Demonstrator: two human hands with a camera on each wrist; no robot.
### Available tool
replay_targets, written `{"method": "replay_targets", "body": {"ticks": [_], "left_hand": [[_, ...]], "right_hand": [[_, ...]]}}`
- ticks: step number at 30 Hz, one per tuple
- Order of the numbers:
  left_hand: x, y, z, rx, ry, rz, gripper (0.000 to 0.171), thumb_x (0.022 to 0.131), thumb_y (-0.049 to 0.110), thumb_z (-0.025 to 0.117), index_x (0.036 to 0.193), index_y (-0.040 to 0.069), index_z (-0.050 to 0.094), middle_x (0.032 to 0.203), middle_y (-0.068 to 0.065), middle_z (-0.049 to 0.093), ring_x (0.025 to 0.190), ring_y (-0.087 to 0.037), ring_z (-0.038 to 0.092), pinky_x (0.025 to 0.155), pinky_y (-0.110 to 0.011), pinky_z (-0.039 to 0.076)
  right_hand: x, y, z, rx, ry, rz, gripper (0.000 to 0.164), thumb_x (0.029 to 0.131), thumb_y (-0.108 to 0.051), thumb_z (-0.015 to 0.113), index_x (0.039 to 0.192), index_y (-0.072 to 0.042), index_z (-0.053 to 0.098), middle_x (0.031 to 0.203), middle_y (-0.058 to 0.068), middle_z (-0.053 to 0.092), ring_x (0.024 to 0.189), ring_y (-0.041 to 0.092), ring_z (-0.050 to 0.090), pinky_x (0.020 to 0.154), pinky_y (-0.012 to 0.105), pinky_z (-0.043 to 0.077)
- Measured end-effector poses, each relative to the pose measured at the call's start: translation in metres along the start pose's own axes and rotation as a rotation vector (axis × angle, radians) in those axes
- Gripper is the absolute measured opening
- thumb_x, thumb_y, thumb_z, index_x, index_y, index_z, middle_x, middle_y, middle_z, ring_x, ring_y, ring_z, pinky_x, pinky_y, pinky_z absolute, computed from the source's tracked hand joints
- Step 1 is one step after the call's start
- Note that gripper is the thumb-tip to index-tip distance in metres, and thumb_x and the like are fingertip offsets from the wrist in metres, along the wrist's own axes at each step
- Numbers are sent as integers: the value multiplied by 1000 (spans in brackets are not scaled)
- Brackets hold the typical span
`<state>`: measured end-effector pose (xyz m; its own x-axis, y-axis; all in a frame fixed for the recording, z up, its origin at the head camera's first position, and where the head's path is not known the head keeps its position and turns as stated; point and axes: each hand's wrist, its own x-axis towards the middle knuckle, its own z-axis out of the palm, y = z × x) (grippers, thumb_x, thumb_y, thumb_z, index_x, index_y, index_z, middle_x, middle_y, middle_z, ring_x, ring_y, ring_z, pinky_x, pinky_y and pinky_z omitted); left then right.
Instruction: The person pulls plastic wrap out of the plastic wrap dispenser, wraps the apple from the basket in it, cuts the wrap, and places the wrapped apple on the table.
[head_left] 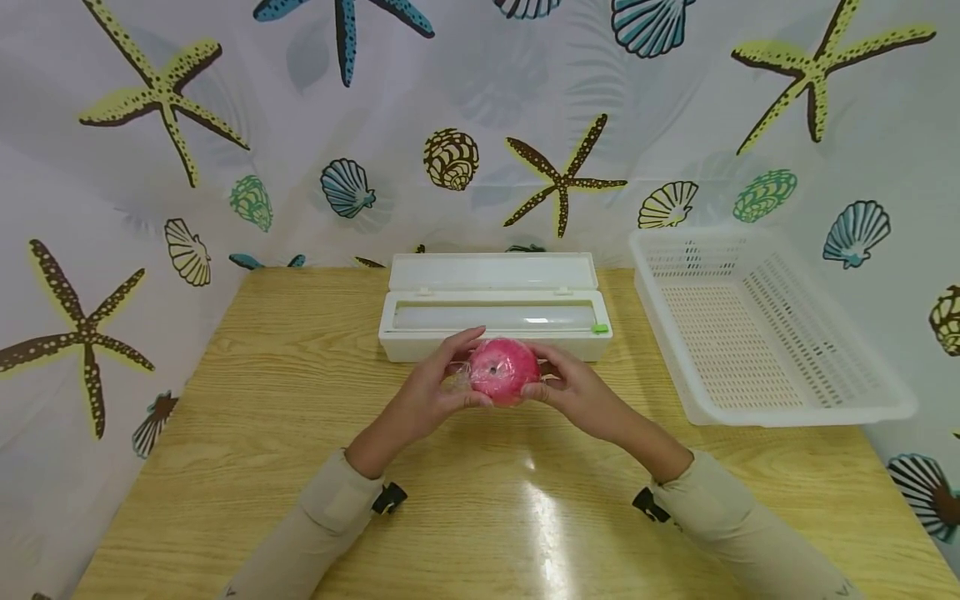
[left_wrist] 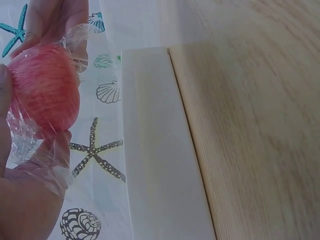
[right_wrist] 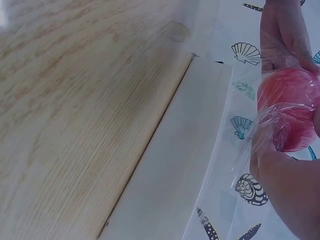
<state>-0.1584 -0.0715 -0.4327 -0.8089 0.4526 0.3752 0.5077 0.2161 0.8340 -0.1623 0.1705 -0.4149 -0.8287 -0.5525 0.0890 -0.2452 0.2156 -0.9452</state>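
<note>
A red apple (head_left: 504,372) with clear cling film around it is held between both hands above the table. My left hand (head_left: 435,390) grips its left side, thumb at the lower front and fingers behind. On the other side my right hand (head_left: 581,393) holds it in much the same way. In the left wrist view, loose crinkled film (left_wrist: 32,145) bunches near the left palm. The right wrist view shows the film (right_wrist: 272,112) stretched over the apple and trailing off its side.
Just behind the hands stands a white cling film box (head_left: 495,347), its lid (head_left: 495,272) raised, with a roll inside and a green slider (head_left: 600,329) at its right end. To the right sits a white plastic basket (head_left: 701,367) on the wooden table (head_left: 300,367). A shell-patterned cloth (head_left: 480,92) hangs behind.
</note>
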Motion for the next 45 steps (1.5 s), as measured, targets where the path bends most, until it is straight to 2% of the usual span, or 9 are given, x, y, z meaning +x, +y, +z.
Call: {"method": "replay_targets", "body": {"ticks": [6,11,16,20,23,28,37,42,45], "left_hand": [[1,1,2,103,-12,106,73,77,20,73,140,20,37,142,-4,33,119,-21,46,93,-33,45],[0,2,3,176,-5,146,65,81,22,71,138,25,42,143,-9,30,120,-19,44,91,-34,47],[1,3,4,204,-1,154,77,74,22,78,140,25,39,143,-6,32,126,-16,38,94,-31,44],[1,5,5,225,7,152,87,67,27,82,142,23,37,149,-3,21,126,-18,40,94,-30,44],[1,6,6,268,9,162,88,67,30,80,143,22,35,152,-2,13,125,-20,41,93,-30,44],[3,5,7,362,-24,207,93,69,23,81,145,16,29,148,-4,24,130,-21,35,96,-31,42],[5,6,11,480,-45,204,98,67,15,84,145,13,25,143,-8,31,128,-23,36,98,-33,40],[5,4,10,491,-35,201,99,65,17,86,144,13,26,142,-6,33,127,-20,38,97,-32,41],[6,3,9,466,-43,192,99,65,18,86,143,14,27,142,-4,34,126,-17,39,96,-31,42]], "right_hand": [[-2,-1,0,-10,-3,46,54,91,-19,60,138,-2,38,129,14,48,113,27,51,87,29,48],[-3,-3,-1,5,-4,103,55,92,-25,59,137,-1,38,132,14,47,119,27,49,90,32,47],[-4,-2,0,6,-4,131,56,94,-29,56,137,0,37,130,17,47,119,29,49,92,40,46],[-4,-3,0,22,-2,133,56,95,-31,55,137,0,37,129,17,48,117,29,50,92,44,45],[-4,-4,0,35,1,130,55,95,-31,53,137,0,37,128,16,48,116,28,51,91,41,46],[-3,-5,1,51,3,135,54,96,-31,52,137,1,38,129,17,48,117,28,50,91,37,47],[-3,-4,2,46,18,180,55,96,-34,50,135,3,40,130,17,49,119,28,48,92,38,46],[-3,-4,5,-54,46,171,54,96,-38,49,131,2,46,124,14,55,111,26,54,89,44,48],[-2,-4,6,-156,67,149,52,96,-40,48,127,2,51,118,13,59,103,23,57,83,42,50]]}}
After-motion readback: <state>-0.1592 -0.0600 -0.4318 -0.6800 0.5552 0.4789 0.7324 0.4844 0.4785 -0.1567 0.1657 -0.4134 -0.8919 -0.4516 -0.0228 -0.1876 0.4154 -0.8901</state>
